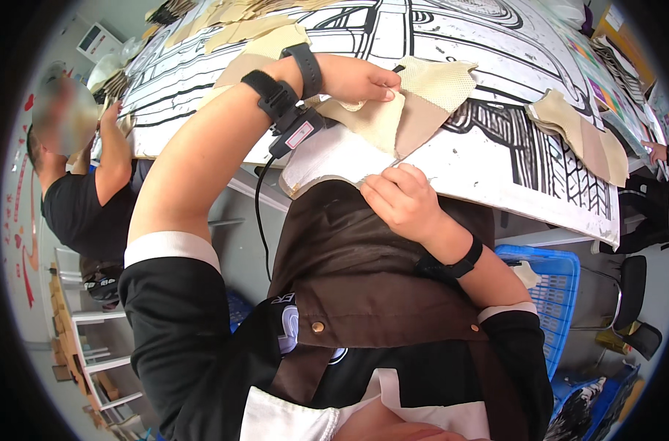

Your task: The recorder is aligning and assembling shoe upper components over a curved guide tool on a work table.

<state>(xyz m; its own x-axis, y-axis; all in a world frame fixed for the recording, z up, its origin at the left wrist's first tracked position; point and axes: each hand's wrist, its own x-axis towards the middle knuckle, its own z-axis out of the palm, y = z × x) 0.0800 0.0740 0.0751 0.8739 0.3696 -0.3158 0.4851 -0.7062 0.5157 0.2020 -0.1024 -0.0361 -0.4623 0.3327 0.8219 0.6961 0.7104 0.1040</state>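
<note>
A beige mesh fabric piece [437, 84] lies at the table's near edge, with a folded flap hanging down to a point. My left hand [360, 79] is closed on the upper part of this flap, thumb and fingers pinched together. A small dark tip shows beside those fingers; its kind is unclear. My right hand [406, 200] is closed just below the flap's lower point. Something thin and greyish runs from its fingers toward that point, too small to name.
The table [488, 165] has a white top with black line drawings. More fabric pieces [580, 136] lie at the right, and others [239, 33] at the far side. A blue plastic basket [562, 283] stands below right. At left is another person [84, 198].
</note>
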